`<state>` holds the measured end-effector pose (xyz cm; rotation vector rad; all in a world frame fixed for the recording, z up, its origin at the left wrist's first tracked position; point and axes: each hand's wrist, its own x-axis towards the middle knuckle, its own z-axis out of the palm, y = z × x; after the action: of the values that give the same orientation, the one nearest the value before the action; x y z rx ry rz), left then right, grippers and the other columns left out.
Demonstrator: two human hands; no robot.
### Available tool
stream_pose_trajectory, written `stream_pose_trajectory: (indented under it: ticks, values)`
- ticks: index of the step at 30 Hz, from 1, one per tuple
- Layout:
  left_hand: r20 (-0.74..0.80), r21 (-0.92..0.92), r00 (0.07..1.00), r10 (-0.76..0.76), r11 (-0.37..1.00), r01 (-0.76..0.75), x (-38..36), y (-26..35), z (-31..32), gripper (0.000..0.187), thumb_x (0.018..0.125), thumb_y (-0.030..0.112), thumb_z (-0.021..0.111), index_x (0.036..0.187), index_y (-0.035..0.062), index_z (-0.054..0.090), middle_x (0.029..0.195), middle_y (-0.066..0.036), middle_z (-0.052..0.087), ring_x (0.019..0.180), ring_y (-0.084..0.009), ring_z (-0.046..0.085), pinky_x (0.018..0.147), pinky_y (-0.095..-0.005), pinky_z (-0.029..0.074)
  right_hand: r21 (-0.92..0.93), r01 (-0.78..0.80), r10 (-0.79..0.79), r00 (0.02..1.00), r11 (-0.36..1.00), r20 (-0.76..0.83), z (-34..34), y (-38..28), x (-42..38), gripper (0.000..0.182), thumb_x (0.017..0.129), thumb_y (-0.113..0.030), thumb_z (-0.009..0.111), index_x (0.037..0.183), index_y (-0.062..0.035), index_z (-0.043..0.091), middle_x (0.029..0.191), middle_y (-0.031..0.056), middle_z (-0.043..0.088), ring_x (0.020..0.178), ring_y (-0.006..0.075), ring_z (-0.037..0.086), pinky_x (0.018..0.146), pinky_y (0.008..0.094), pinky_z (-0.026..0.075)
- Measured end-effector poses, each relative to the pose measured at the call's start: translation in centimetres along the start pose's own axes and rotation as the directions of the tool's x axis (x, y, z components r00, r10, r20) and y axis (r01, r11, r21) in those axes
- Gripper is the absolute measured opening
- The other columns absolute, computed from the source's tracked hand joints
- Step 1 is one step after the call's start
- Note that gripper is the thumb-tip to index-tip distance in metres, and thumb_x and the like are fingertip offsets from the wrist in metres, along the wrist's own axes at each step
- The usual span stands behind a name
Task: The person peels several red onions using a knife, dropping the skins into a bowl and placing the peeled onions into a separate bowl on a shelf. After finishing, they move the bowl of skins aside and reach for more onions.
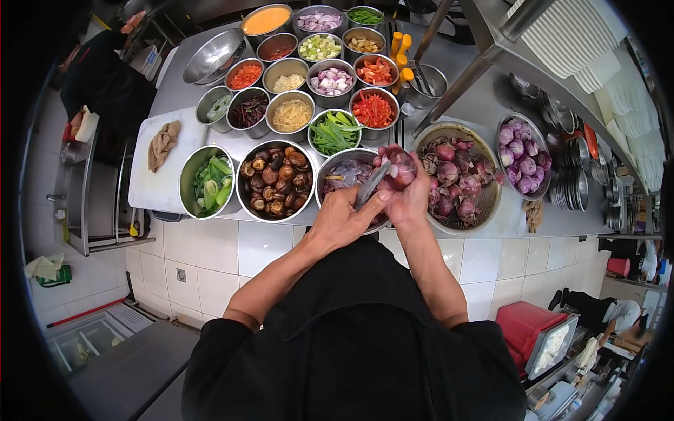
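Note:
My left hand (344, 219) is closed around a small knife (372, 185), its blade tilted up against a red onion. The handle is hidden in my fingers. In my right hand (411, 200) is the red onion (399, 168), partly peeled, with a pale patch showing by the blade. Both hands are over the front rim of a metal pot (324, 165) that holds onion skins and scraps. Just right of my right hand stands a wide perforated metal basin (493, 151) of unpeeled red onions. Peeled purple onions (519, 158) fill a metal bowl farther right.
Left of the scrap pot are a pot of mushrooms (276, 180) and one of leafy greens (213, 182). Several pots of cut vegetables stand behind. A white cutting board (144, 186) carries a brown cloth (164, 145). A steel shelf post (453, 83) rises behind the basin.

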<state>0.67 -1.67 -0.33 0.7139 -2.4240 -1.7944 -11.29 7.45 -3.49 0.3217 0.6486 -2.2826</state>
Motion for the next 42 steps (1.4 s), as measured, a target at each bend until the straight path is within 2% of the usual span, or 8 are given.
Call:
stream_pose_trajectory:
  ticks: [6,9,18,27,30,36,39,42]
  values:
    - [-0.055,-0.145,0.998,0.034,0.989,-0.042,0.2,1.4,0.3,0.047,0.087,0.045,0.069,0.078,-0.001,0.068,0.058,-0.009,0.06,0.057,-0.009,0.052,0.053,-0.0316,0.045,-0.153,0.095,-0.097,0.995,0.984,-0.01,1.2,1.2,-0.9,0.061,0.093,-0.062,0.044,0.104,-0.0036,0.06,0.096,0.0142,0.064,0.089,0.0259,0.061,0.08,0.0363,0.052]
    - [-0.089,-0.155,0.993,0.072,0.984,-0.085,0.1,1.9,0.3,0.051,0.089,0.046,0.067,0.072,-0.0017,0.065,0.058,0.001,0.055,0.057,-0.005,0.046,0.049,-0.0267,0.039,-0.147,0.117,-0.116,0.993,0.982,0.016,1.1,1.7,-1.0,0.058,0.094,-0.06,0.045,0.105,-0.0048,0.059,0.096,0.0136,0.064,0.088,0.0255,0.061,0.08,0.036,0.052]
    - [-0.132,-0.217,0.988,0.082,0.97,-0.11,0.6,0.1,1.0,0.058,0.091,0.053,0.06,0.079,-0.0035,0.068,0.057,-0.004,0.057,0.058,-0.0074,0.05,0.051,-0.0297,0.044,-0.274,0.266,-0.241,0.963,0.924,0.12,0.9,2.7,-1.1,0.059,0.097,-0.059,0.038,0.11,-0.0024,0.053,0.095,0.0118,0.063,0.087,0.0209,0.062,0.08,0.0325,0.051]
    - [-0.107,-0.329,0.992,0.066,0.939,-0.098,0.5,0.5,0.7,0.064,0.097,0.055,0.047,0.081,-0.0034,0.068,0.056,-0.002,0.052,0.056,-0.0068,0.047,0.049,-0.0273,0.039,-0.564,0.471,-0.439,0.875,0.678,0.204,1.9,2.8,-1.7,0.056,0.102,-0.053,0.03,0.105,-0.0026,0.054,0.092,0.0066,0.058,0.083,0.0126,0.053,0.078,0.0262,0.045]
    - [-0.12,-0.296,0.99,0.076,0.949,-0.109,1.0,-0.5,0.9,0.066,0.097,0.055,0.046,0.074,-0.0041,0.065,0.053,-0.002,0.049,0.054,-0.0074,0.045,0.047,-0.0286,0.038,-0.688,0.503,-0.495,0.836,0.523,0.234,1.9,2.5,-1.9,0.051,0.103,-0.049,0.032,0.104,-0.0028,0.053,0.092,0.0066,0.057,0.084,0.0126,0.052,0.079,0.0264,0.044]
    - [-0.178,-0.314,0.984,-0.016,0.948,-0.042,1.1,0.4,0.8,0.069,0.098,0.054,0.046,0.063,-0.0049,0.056,0.048,-0.002,0.045,0.052,-0.0087,0.043,0.046,-0.0314,0.036,-0.649,0.655,-0.666,0.685,0.386,0.296,1.3,2.7,-1.1,0.036,0.101,-0.04,0.047,0.105,-0.0046,0.05,0.097,0.0047,0.054,0.088,0.0116,0.051,0.081,0.0258,0.042]
    - [-0.21,-0.273,0.977,0.023,0.959,-0.082,1.1,-0.2,1.4,0.068,0.098,0.053,0.047,0.064,-0.0044,0.057,0.049,-0.002,0.045,0.053,-0.008,0.041,0.046,-0.0312,0.036,-0.653,0.69,-0.697,0.634,0.313,0.335,0.9,2.7,-0.8,0.029,0.1,-0.033,0.053,0.105,-0.0049,0.047,0.1,0.0055,0.053,0.089,0.0122,0.05,0.082,0.0265,0.042]
    - [-0.178,-0.247,0.979,0.097,0.959,-0.14,0.6,0.4,1.5,0.064,0.098,0.051,0.049,0.066,-0.0038,0.058,0.051,-0.001,0.044,0.054,-0.0072,0.04,0.046,-0.0305,0.035,-0.639,0.69,-0.694,0.643,0.341,0.324,-0.2,2.7,-0.1,0.037,0.094,-0.034,0.064,0.106,-0.0033,0.047,0.102,0.0057,0.051,0.091,0.0133,0.049,0.084,0.0283,0.042]
